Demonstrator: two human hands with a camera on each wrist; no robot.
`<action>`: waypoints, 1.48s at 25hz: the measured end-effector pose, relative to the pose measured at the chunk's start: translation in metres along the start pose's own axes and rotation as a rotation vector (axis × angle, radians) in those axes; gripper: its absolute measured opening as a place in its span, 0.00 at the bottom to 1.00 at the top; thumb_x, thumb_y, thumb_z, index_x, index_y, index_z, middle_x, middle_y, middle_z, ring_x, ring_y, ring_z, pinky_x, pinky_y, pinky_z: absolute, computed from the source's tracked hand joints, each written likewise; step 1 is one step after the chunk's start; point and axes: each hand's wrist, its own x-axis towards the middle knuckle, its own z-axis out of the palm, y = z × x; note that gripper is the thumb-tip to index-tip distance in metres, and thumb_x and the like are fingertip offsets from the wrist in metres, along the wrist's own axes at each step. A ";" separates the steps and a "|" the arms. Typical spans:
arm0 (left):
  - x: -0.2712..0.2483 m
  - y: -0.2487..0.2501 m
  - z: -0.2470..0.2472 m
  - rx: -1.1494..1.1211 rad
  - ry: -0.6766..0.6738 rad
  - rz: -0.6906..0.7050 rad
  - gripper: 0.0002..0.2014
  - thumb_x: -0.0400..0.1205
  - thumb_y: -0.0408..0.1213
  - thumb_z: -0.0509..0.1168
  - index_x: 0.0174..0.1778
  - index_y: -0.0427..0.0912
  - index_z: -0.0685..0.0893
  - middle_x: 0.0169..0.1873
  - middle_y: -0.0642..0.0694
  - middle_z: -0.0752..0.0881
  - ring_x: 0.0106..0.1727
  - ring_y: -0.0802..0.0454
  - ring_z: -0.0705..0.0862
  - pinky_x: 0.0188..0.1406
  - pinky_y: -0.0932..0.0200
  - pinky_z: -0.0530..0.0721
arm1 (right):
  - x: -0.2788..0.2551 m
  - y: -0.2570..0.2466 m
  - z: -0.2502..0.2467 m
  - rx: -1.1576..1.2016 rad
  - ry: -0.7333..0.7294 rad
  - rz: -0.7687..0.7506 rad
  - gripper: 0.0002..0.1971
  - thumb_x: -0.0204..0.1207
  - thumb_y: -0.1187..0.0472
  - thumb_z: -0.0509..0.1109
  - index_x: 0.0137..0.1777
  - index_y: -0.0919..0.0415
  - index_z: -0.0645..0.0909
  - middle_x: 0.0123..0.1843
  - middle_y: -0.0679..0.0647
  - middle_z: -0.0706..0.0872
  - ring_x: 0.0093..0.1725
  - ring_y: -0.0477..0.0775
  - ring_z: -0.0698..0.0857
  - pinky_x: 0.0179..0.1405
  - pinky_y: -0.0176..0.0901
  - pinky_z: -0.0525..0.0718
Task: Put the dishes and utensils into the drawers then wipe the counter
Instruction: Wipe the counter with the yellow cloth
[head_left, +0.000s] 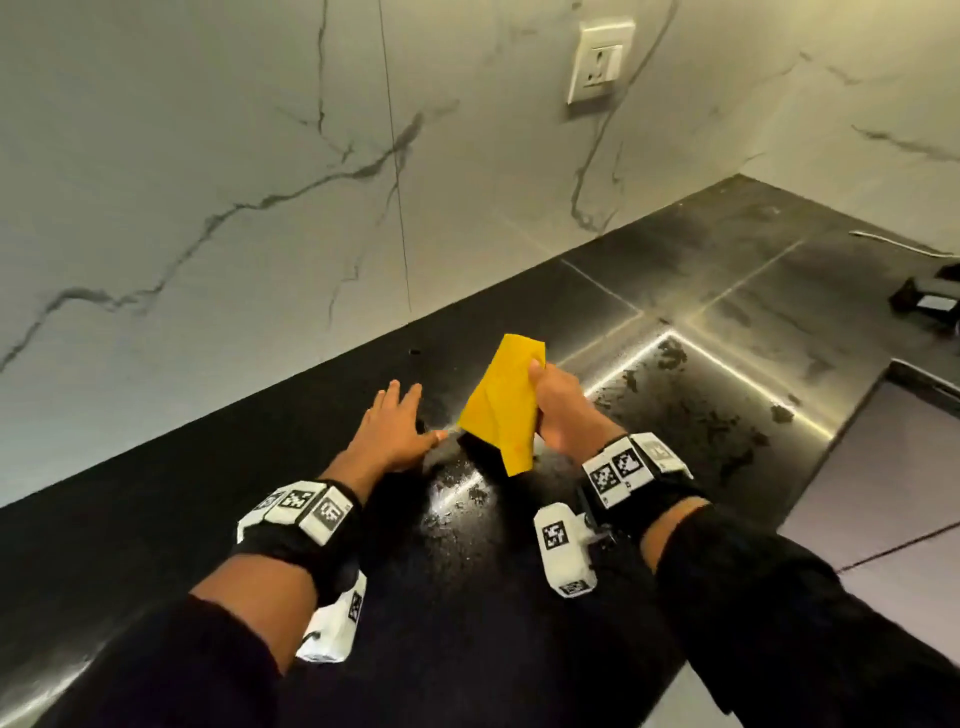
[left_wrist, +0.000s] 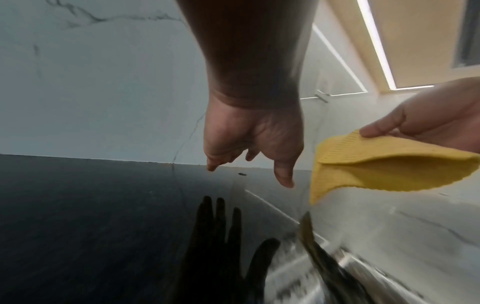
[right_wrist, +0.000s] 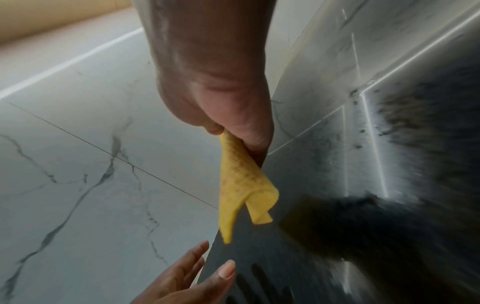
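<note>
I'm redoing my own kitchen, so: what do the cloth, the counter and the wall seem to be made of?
Cloth: soft yellow woven or knit fabric, perhaps microfibre; it folds limply and shows a ribbed texture. Counter: probably polished black stone, since it mirrors the left hand. Wall: white marble-look slab or tile with grey veins and a thin seam.

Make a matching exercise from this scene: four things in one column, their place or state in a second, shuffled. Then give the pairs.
1. folded yellow cloth
2. left hand
3. white wall socket
4. glossy black counter

A. on the marble wall
B. fingers spread, holding nothing
C. wet streaks near the middle
D. pinched in the right hand

Pairs: 1-D, 2-B, 3-A, 4-C
</note>
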 end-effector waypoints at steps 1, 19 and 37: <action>0.010 0.004 -0.008 -0.046 -0.015 -0.023 0.48 0.80 0.57 0.67 0.87 0.45 0.46 0.86 0.36 0.42 0.85 0.32 0.43 0.84 0.37 0.51 | 0.011 -0.007 0.001 0.013 0.003 -0.014 0.18 0.89 0.58 0.54 0.74 0.67 0.71 0.65 0.65 0.81 0.63 0.63 0.81 0.65 0.58 0.79; 0.079 -0.024 -0.020 -0.041 0.049 -0.449 0.77 0.54 0.60 0.85 0.85 0.38 0.36 0.86 0.41 0.40 0.85 0.40 0.55 0.77 0.42 0.69 | 0.131 0.043 0.115 -1.495 -0.959 -0.688 0.24 0.88 0.52 0.54 0.83 0.47 0.62 0.88 0.54 0.46 0.86 0.63 0.42 0.81 0.62 0.41; 0.024 0.003 -0.013 -0.045 -0.202 -0.378 0.80 0.56 0.60 0.84 0.78 0.51 0.19 0.73 0.43 0.12 0.81 0.38 0.24 0.80 0.29 0.40 | 0.085 0.045 0.028 -1.478 -1.106 -0.791 0.23 0.87 0.46 0.52 0.82 0.38 0.62 0.87 0.42 0.44 0.83 0.57 0.31 0.79 0.53 0.30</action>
